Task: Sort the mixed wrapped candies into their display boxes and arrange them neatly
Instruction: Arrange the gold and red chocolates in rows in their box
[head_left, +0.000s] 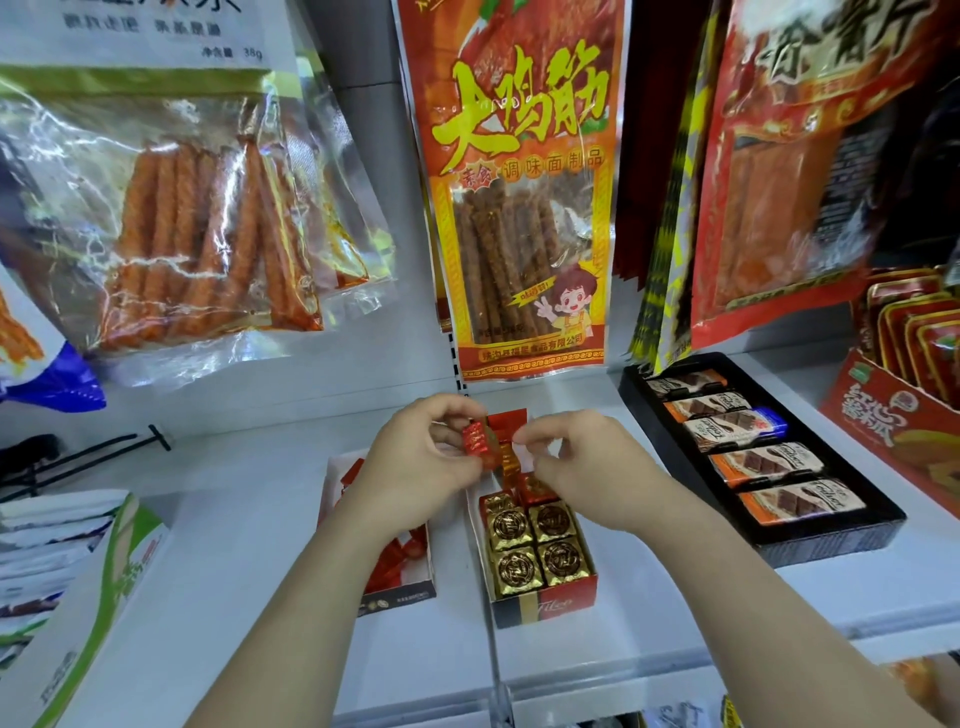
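Observation:
My left hand (415, 457) grips a red foil-wrapped candy (477, 440) above the back of a red display box (550, 605). That box holds several square gold-wrapped candies (535, 545) in neat rows, with a few red ones at its far end. My right hand (576, 457) pinches the wrapper edge of a gold-and-red candy (508, 457) right beside the red one. To the left stands a white display box (405, 587) with red-wrapped candies (402, 553); my left forearm covers much of it.
A black tray (831, 540) of orange and blue chocolate wafer packs lies at the right on the white shelf (234, 545). Hanging snack bags (524, 197) fill the back. A red carton (893, 421) stands far right, a green-white box (104, 587) at the left.

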